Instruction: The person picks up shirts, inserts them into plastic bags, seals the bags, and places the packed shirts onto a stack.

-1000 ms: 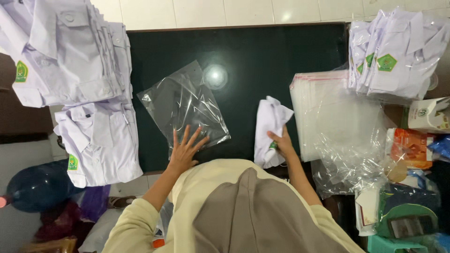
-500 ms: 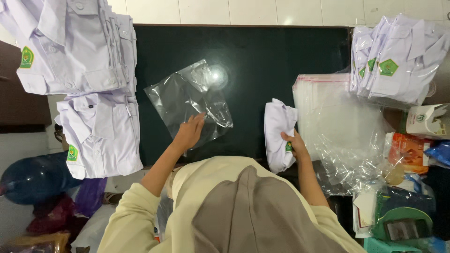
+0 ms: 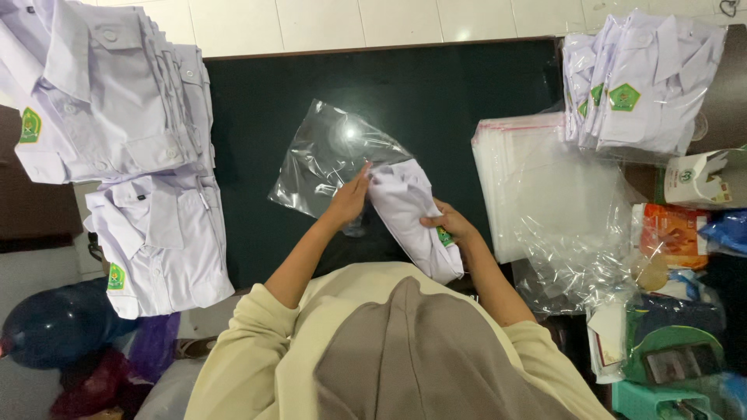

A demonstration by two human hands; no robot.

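Observation:
A clear plastic bag (image 3: 323, 159) lies on the dark green table (image 3: 436, 85) in front of me. My left hand (image 3: 348, 199) rests on the bag's near edge, fingers pinching at its opening. My right hand (image 3: 451, 225) grips a folded white shirt (image 3: 408, 214) with a small green badge, and the shirt's far end meets the bag's mouth right beside my left hand's fingertips. Whether the shirt's tip is inside the bag I cannot tell.
Stacks of folded white shirts (image 3: 117, 117) fill the left side, with another pile (image 3: 159, 241) below. Bagged shirts (image 3: 638, 85) lie at the far right, a stack of clear bags (image 3: 545, 187) beside them. Boxes and packets (image 3: 685, 225) crowd the right edge.
My right hand has carried the folded shirt leftward to the bag's opening. My left hand shifted from lying flat on the bag to holding its edge.

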